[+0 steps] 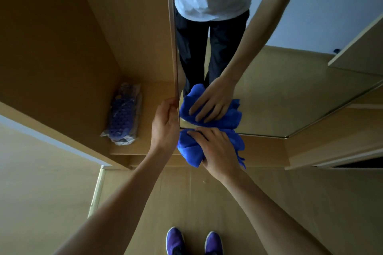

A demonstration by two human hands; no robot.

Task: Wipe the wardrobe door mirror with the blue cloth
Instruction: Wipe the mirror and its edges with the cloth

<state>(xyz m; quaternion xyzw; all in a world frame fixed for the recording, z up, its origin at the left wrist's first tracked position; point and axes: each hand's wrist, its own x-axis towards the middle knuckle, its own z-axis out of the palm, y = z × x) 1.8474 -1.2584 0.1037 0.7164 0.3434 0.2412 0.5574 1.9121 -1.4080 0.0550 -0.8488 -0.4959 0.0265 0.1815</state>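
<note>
The wardrobe door mirror (290,93) stands in front of me and reflects my body, arm and the cloth. Its left edge (175,68) runs down to my left hand (164,126), whose fingers curl round that edge near the bottom. My right hand (217,151) presses a bunched blue cloth (190,151) against the lowest part of the glass, fingers spread over the cloth and thumb curled under it. The cloth's reflection shows just above.
Left of the door the wardrobe is open, with a plastic-wrapped purple item (123,116) lying on its wooden floor (153,97). A second door or panel (331,151) angles off to the right. My purple shoes (194,242) stand on the wooden floor below.
</note>
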